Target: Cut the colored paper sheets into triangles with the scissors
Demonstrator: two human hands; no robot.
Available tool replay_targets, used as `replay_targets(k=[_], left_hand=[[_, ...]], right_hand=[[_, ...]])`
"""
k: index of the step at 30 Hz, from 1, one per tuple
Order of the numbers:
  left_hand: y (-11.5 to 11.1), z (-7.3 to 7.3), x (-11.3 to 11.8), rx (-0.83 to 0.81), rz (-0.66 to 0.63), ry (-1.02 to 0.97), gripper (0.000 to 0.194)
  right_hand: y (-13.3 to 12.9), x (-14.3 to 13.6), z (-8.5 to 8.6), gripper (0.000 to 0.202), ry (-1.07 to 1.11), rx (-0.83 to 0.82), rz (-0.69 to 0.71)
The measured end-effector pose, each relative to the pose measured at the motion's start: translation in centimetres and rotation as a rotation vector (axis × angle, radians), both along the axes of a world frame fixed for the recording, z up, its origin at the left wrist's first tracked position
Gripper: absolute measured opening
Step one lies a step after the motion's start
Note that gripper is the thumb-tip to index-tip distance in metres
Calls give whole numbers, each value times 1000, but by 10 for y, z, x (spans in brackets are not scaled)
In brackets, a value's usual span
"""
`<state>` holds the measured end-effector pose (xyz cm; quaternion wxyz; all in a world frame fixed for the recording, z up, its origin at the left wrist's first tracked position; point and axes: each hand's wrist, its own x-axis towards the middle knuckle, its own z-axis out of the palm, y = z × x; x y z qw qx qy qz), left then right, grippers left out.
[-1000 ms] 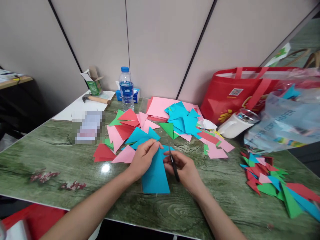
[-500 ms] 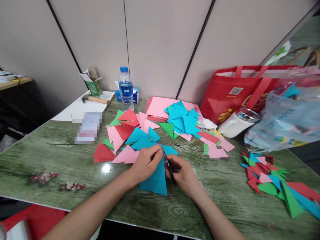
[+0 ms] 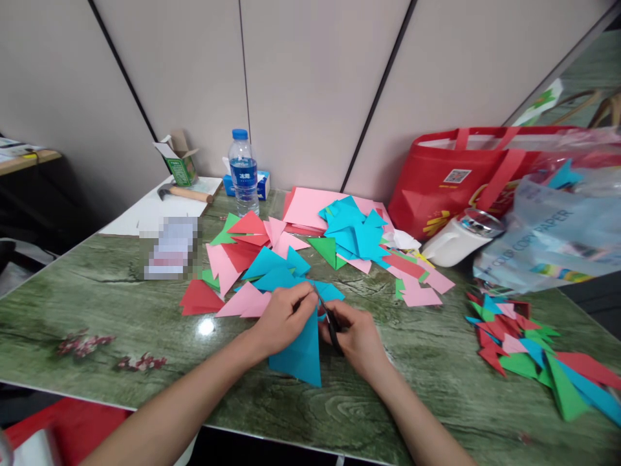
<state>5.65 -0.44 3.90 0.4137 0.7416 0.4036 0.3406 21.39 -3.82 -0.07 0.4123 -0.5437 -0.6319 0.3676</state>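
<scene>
A blue sheet of paper hangs down from my left hand, whose fingers pinch its upper part. My right hand is closed around the black handles of a pair of scissors. The blades point up and left, up against the paper's edge beside my left fingertips. Just beyond my hands lie blue paper pieces, pink pieces and red pieces, overlapping on the table. Part of the paper is hidden behind my left fingers.
On the green table, a water bottle, a hammer and a blurred-out rectangle stand or lie left. Stacked pink paper is behind. To the right are a red bag, a white mug and coloured scraps.
The lower end of the blue paper has swung slightly left and down. Both hands stay almost in place, still holding the paper and scissors.
</scene>
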Motion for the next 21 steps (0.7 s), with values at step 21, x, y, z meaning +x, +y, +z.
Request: replay_targets(k=[21], left_hand=[[-1,-1,-1,9,-11,-5,29]], right_hand=[[0,-3,8,19,-143,77,-15]])
